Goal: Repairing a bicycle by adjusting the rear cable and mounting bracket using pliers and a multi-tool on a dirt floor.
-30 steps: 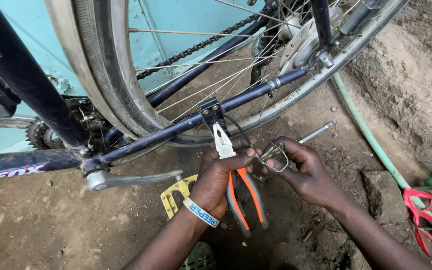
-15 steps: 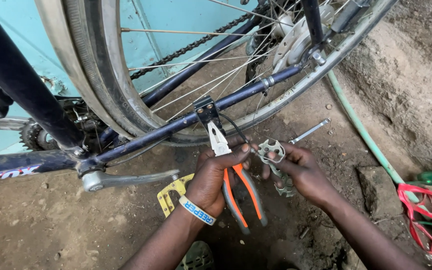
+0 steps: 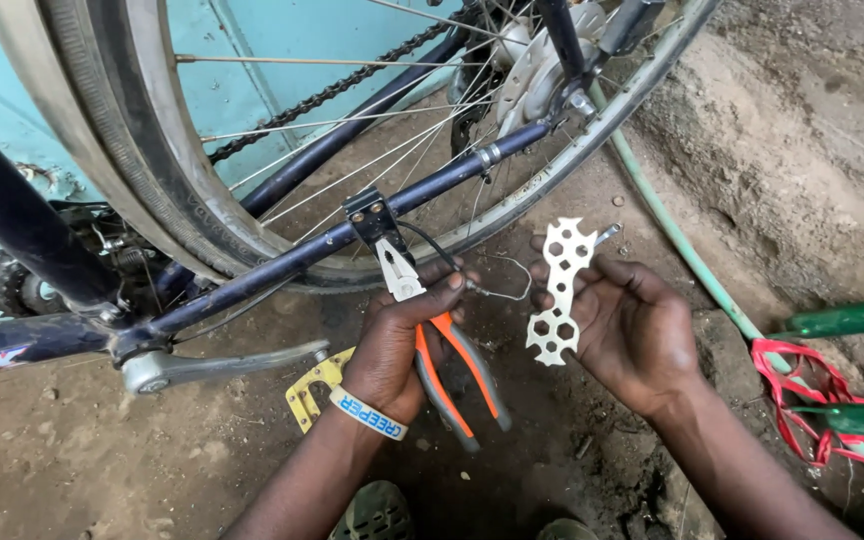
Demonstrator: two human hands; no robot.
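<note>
Left hand [image 3: 397,345] was wrapped tight around orange pliers [image 3: 432,340], their tip at a small bracket [image 3: 370,215] on the blue bike frame [image 3: 282,262], right hand [image 3: 622,325] lay open, a flat holey metal wrench [image 3: 559,290] resting on its fingers, above the dirt floor [image 3: 72,460]

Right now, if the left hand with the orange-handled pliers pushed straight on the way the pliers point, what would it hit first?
Probably the small black metal bracket on the dark blue bicycle frame tube: the left hand aims the orange-handled pliers there, nose almost touching, though depth is unclear.
</note>
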